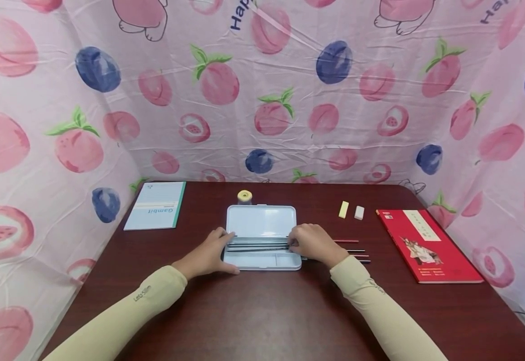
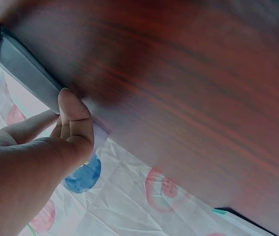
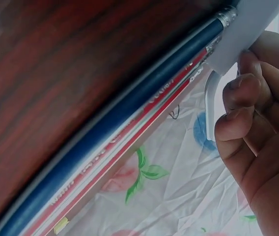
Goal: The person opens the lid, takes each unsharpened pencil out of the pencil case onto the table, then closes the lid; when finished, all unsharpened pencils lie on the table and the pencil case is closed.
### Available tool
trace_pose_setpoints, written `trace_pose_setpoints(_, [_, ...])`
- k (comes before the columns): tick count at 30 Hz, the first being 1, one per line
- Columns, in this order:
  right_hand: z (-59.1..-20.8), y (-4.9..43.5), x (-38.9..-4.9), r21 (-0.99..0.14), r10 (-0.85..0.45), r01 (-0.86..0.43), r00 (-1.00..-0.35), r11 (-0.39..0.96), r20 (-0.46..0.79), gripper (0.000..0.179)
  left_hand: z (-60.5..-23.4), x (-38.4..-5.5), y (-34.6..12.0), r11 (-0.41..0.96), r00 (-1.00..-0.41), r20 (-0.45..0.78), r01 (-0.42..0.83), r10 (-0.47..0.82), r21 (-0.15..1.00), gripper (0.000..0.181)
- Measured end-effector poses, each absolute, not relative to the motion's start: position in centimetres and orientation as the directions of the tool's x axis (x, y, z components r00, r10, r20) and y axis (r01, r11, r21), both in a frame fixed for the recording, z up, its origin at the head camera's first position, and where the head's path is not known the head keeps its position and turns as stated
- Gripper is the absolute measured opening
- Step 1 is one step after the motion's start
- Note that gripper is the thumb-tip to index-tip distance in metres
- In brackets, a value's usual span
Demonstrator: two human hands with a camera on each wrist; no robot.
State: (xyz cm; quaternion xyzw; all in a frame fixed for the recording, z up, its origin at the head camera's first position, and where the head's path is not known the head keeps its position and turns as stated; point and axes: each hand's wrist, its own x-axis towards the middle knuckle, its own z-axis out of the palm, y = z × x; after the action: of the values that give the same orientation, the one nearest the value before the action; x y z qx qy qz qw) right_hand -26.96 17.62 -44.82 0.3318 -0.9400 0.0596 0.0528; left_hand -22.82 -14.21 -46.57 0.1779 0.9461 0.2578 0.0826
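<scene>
An opened pencil case (image 1: 248, 261) lies on a dark wooden table (image 1: 262, 311), its lid folded back, with pencils (image 1: 257, 246) inside. A person's left hand (image 1: 209, 252) grips its left end, thumb and fingers spread wide across it. The right hand (image 1: 313, 241) bends its fingers over the pencils' right end; whether it pinches one, I cannot tell. Loose pencils (image 1: 347, 241) lie just beyond, on the right.

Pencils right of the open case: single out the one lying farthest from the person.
The rearmost red pencil in the head view: it lies behind the other pencils, its right end stopping short of theirs.
</scene>
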Motion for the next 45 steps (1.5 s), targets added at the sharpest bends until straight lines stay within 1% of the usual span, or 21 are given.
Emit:
trace_pose_setpoints(8, [-45.0, 17.6, -27.3, -0.053, -0.630, -0.645, -0.758, 0.762, 0.170, 0.006, -46.5, -22.8, -14.2, 0.806, -0.925, -0.064, 0.290, 0.374, 0.516, 0.107])
trace_pose_setpoints(15, [-45.2, 17.7, -27.4, -0.019, -0.651, -0.663, -0.741, 0.749, 0.165, 0.005, -46.6, -22.8, -14.2, 0.809, -0.923, -0.070, 0.293, 0.378, 0.509, 0.108])
trace_pose_setpoints(22, [-45.1, 17.6, -27.4, 0.023, -0.677, -0.685, -0.713, 0.728, 0.182, 0.007, -46.5, -22.8, -14.2, 0.811, -0.927, -0.071, 0.284, 0.369, 0.511, 0.108])
trace_pose_setpoints(34, [-45.2, 17.5, -27.1, 0.031, -0.670, -0.678, -0.717, 0.734, 0.192, 0.007, -46.5, -22.8, -14.1, 0.820, -0.933, -0.079, 0.266, 0.352, 0.506, 0.109])
trace_pose_setpoints(40, [-45.1, 17.8, -26.7, 0.023, -0.675, -0.687, -0.708, 0.727, 0.206, 0.012, -46.6, -22.8, -14.1, 0.817, -0.930, -0.076, 0.274, 0.359, 0.508, 0.108])
trace_pose_setpoints(45, [-44.9, 18.5, -26.3, 0.010, -0.670, -0.684, -0.711, 0.729, 0.215, 0.009, -46.6, -22.7, -14.0, 0.818, -0.933, -0.072, 0.270, 0.354, 0.508, 0.108])
